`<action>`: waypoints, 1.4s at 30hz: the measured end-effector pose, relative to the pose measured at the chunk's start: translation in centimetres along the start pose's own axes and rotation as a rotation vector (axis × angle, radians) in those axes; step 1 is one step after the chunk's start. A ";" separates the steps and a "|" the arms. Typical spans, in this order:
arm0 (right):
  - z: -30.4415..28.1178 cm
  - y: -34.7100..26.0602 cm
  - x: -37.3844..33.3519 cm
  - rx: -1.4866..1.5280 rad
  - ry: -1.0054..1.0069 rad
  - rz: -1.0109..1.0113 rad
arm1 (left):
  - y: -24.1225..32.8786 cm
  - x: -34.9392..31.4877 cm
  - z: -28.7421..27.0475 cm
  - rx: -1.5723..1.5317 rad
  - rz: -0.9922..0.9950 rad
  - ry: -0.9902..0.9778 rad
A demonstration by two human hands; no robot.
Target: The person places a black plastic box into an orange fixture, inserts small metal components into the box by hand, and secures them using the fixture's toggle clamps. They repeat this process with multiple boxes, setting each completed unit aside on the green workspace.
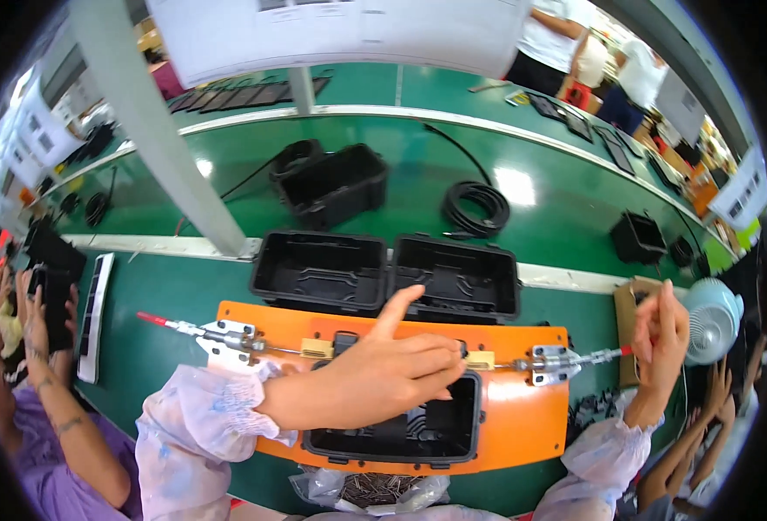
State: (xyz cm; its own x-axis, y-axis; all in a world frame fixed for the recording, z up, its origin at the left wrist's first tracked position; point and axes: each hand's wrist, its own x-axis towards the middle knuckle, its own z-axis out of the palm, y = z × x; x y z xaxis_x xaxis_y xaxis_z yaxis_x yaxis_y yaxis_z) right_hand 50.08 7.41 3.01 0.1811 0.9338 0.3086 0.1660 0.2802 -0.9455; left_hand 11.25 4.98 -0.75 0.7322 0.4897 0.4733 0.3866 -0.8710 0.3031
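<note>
My left hand [388, 373] reaches across a black plastic box [392, 456] set in an orange fixture plate [522, 425]. One finger points up and away, while the others lie stretched over the box's far edge; the underside of the hand is hidden. My right hand [661, 339] is raised off the plate's right end, fingers loosely bent and apart, with nothing visible in it. Close by it is the red tip of the right toggle clamp [557, 363]. A matching left toggle clamp [236, 339] lies beyond my left forearm. Brass-coloured blocks [317, 348] sit at the box's far side.
Behind the plate stand two open black boxes [318, 269] [457, 273]. A bag of screws [375, 488] lies at the near edge. A black box [336, 187] and coiled cable [476, 208] rest farther back. A small fan [714, 323] stands right; co-workers' hands show at both sides.
</note>
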 end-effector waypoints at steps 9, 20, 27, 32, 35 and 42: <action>2.3 0.8 0.1 1.045 0.374 0.109 | -0.9 -0.4 -0.8 -0.008 0.013 -0.049; 0.3 -0.5 -3.0 0.546 -0.213 0.071 | -0.7 0.1 -0.6 -0.153 0.112 -0.062; 11.4 -2.4 -3.4 -0.383 -0.764 -0.080 | -1.0 -0.4 -0.3 -0.082 0.114 -0.007; 11.3 -3.1 -3.8 -0.719 -0.620 -0.423 | -0.2 -0.4 -0.8 -0.079 0.070 -0.089; 10.6 -4.3 -3.1 -0.721 -0.820 -0.172 | 0.6 -1.2 -3.5 -0.064 0.006 -0.111; 15.1 -5.0 -4.1 -0.708 -0.729 -0.871 | -0.7 -14.6 -13.3 0.227 -0.877 0.770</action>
State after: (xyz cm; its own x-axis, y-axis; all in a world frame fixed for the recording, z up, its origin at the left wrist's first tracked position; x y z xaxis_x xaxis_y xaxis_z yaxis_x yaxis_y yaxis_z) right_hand 33.89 5.53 4.91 -0.7580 0.4779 0.4440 0.4656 0.8731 -0.1448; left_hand -7.16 -1.04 3.15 -0.3315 0.7492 0.5734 0.7353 -0.1756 0.6545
